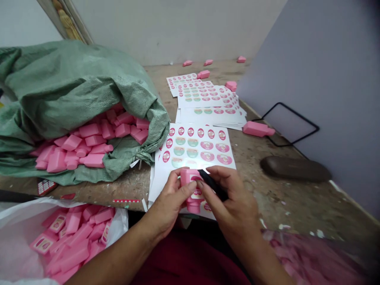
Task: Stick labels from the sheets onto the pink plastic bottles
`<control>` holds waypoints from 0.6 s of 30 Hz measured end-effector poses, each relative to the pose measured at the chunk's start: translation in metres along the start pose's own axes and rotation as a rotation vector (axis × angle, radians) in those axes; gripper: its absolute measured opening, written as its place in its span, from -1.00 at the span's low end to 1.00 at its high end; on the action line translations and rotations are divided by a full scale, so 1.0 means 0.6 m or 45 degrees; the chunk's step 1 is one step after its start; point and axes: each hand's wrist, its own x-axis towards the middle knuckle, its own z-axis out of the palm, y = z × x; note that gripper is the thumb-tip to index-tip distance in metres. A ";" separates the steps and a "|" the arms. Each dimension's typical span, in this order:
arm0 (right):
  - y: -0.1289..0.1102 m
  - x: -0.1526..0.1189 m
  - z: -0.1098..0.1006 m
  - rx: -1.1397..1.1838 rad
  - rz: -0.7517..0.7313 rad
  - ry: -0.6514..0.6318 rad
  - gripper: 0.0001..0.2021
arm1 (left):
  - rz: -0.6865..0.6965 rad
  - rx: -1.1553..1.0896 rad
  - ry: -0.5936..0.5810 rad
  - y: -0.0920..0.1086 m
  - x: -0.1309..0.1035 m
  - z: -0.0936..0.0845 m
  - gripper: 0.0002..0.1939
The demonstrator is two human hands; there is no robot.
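A small pink plastic bottle with a label on its front is gripped by my left hand, its neck pointing toward me. My left thumb presses on the label. In my right hand is a black pen-like tool, its tip at the bottle's far edge. The right thumb also touches the label. Beneath both hands lies a sheet of stickers with rows of pink and green ovals; the hands hide its near part.
A green woven sack spills pink bottles at left. Below it, a white bag holds bottles, some labelled. More sticker sheets lie farther back. At right are a loose bottle, a black wire stand and a brown case.
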 end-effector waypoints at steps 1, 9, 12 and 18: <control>0.002 0.000 -0.001 -0.102 -0.060 0.029 -0.81 | 0.002 0.008 0.001 0.000 -0.001 0.001 -0.55; 0.031 0.014 -0.010 -0.046 0.111 0.053 -0.75 | -0.110 -0.075 -0.020 0.002 -0.006 -0.001 -0.46; 0.036 0.014 -0.006 0.112 0.213 0.002 -0.74 | -0.135 -0.021 -0.009 0.005 -0.006 0.000 -0.32; 0.066 0.009 -0.024 0.039 0.244 -0.051 -0.68 | -0.192 0.356 0.091 0.058 -0.077 -0.107 -0.13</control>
